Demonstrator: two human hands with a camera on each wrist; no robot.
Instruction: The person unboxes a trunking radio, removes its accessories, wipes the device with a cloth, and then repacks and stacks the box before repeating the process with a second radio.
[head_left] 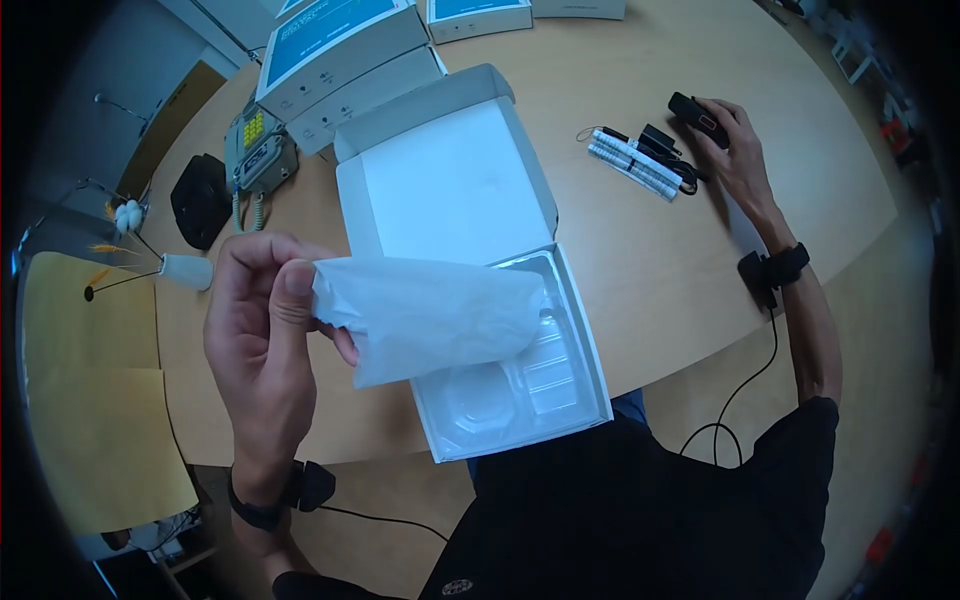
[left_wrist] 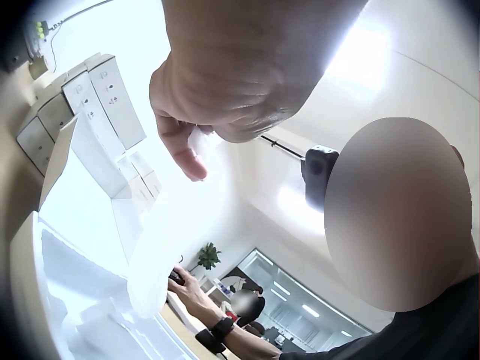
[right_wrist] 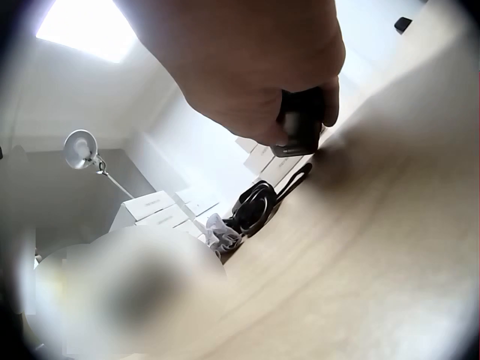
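Pouch (head_left: 435,315): likely light, soft; hold by edge.
Left grip (head_left: 265,320): pinching pouch.
Right grip (head_left: 742,158): seemingly pinching device (head_left: 698,119).

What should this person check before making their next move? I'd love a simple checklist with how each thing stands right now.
1. Is the white pouch secure? Ok: the left hand pinches one end.
2. Is the black device held? Ok: the right hand grips it.
3. Is the box lid open? Ok: folded back.
4. Is the clear tray uncovered, seen from above? Not ok: the pouch blocks part of it.
5. Is the pouch empty? Cannot tell.
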